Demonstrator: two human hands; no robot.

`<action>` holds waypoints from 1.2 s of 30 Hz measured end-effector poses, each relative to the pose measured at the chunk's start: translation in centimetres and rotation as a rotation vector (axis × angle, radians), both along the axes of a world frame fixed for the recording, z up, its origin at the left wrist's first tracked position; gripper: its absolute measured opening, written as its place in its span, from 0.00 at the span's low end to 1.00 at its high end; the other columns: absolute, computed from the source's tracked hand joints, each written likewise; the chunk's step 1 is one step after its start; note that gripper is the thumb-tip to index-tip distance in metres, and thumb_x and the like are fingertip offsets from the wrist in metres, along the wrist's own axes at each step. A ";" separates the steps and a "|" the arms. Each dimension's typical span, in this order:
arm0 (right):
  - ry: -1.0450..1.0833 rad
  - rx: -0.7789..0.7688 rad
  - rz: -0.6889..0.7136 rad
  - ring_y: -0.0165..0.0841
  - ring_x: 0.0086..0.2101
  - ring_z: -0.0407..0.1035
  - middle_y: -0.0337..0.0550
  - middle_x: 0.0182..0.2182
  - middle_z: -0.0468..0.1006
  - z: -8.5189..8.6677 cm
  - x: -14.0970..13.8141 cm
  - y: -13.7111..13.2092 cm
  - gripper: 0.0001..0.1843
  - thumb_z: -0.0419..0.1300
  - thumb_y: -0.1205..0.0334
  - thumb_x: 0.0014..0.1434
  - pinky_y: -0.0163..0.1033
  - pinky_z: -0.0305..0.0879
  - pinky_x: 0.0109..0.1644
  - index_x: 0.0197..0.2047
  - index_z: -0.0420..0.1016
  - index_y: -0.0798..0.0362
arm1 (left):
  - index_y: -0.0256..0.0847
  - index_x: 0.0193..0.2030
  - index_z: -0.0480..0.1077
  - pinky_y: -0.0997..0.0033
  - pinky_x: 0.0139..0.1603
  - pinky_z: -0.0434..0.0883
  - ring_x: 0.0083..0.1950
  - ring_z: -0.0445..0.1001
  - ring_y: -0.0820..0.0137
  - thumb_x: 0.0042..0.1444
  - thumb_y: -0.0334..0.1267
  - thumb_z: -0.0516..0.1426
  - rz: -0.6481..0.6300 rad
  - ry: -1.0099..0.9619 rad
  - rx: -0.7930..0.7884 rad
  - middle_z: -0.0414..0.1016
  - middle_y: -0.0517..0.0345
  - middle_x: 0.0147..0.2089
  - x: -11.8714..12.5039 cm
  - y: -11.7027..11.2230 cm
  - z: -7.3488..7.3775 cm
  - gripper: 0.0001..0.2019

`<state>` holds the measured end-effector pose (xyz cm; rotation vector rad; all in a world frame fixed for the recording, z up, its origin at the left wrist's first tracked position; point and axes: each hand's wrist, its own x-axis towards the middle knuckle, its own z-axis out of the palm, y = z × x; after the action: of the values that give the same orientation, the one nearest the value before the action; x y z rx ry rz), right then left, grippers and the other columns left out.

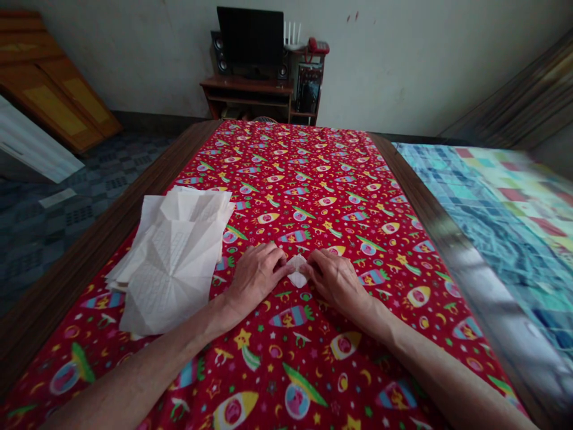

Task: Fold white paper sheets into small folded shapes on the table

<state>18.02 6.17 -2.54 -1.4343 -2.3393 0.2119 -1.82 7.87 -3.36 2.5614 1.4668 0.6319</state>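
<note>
Between my two hands lies a small folded piece of white paper [297, 276], shaped like a diamond, on a red cloth [308, 334] printed with rockets and stars. My left hand [256, 270] pinches its left corner between thumb and bent fingers. At the right corner, my right hand [333, 273] grips it the same way, its fingertips partly hidden behind the knuckles. To the left of my left hand rests a stack of creased white paper sheets [170, 275] with faint print, the top one marked by folds that fan out from its middle.
Dark wooden edges [418, 191] border the cloth on both sides. Beyond the far end stands a desk [248, 86] with a monitor [251, 42], speakers and a red telephone [317, 45]. A bed with a checked cover [483, 197] is on the right, a wooden cabinet [54, 83] on the left.
</note>
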 end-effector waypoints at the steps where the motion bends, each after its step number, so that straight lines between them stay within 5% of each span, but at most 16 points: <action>1: 0.014 -0.028 0.005 0.30 0.28 0.65 0.41 0.26 0.72 0.1 0.1 0.1 0.10 0.52 0.60 0.65 0.34 0.53 0.32 0.32 0.66 0.53 | 0.41 0.31 0.66 0.69 0.37 0.59 0.35 0.68 0.69 0.58 0.46 0.59 0.011 0.001 -0.018 0.70 0.63 0.32 0.0 0.0 0.1 0.11; 18: -0.072 -0.078 -0.046 0.30 0.27 0.65 0.40 0.27 0.73 0.5 -0.3 0.5 0.11 0.59 0.54 0.61 0.34 0.49 0.30 0.32 0.68 0.53 | 0.41 0.28 0.67 0.70 0.33 0.58 0.32 0.68 0.71 0.56 0.48 0.60 0.078 0.033 -0.091 0.71 0.63 0.31 0.2 0.3 1.0 0.14; 36: 0.045 -0.127 0.042 0.29 0.27 0.61 0.39 0.27 0.69 0.3 1.1 0.1 0.08 0.54 0.63 0.63 0.34 0.52 0.31 0.31 0.64 0.52 | 0.42 0.32 0.68 0.70 0.35 0.63 0.36 0.70 0.69 0.53 0.39 0.63 0.060 -0.045 -0.104 0.72 0.62 0.33 -0.8 0.3 0.5 0.07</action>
<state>19.09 6.32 -2.26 -1.4236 -2.3579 0.4064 -2.59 8.20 -2.83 2.4181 1.5255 0.6004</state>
